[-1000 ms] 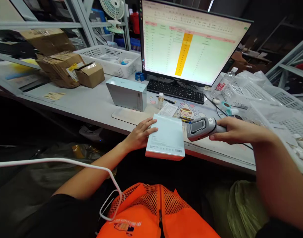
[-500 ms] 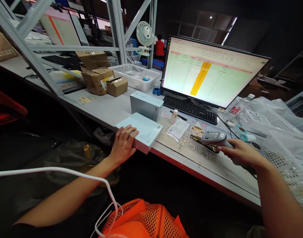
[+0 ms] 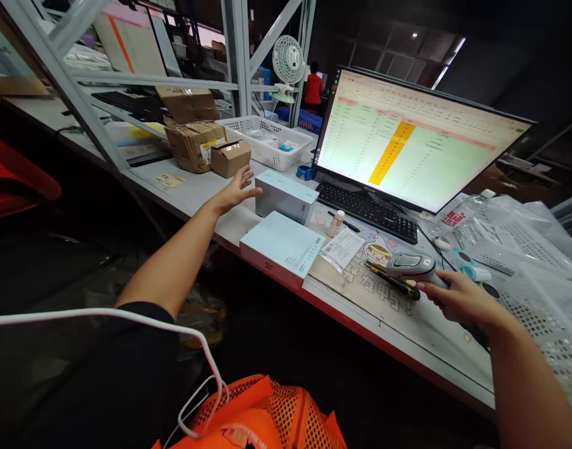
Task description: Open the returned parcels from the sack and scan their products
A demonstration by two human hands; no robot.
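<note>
My left hand is open, fingers apart, at the left end of an upright pale blue box; whether the thumb touches it I cannot tell. Nearer me, a second pale blue box lies flat at the table's front edge, untouched. My right hand grips the handle of a grey barcode scanner, its head pointing left over the desk mat. Just beneath the scanner lies a black and yellow utility knife. A small bottle and a labelled plastic packet sit between the boxes and the scanner.
Behind the mat stand a keyboard and a lit monitor. Cardboard boxes and a white basket are at the back left. Perforated plastic baskets line the right. A white cable crosses in front of me.
My left hand has let go of the flat box and moved up and back to the upright box, opening its fingers. My right hand still holds the scanner in nearly the same place.
</note>
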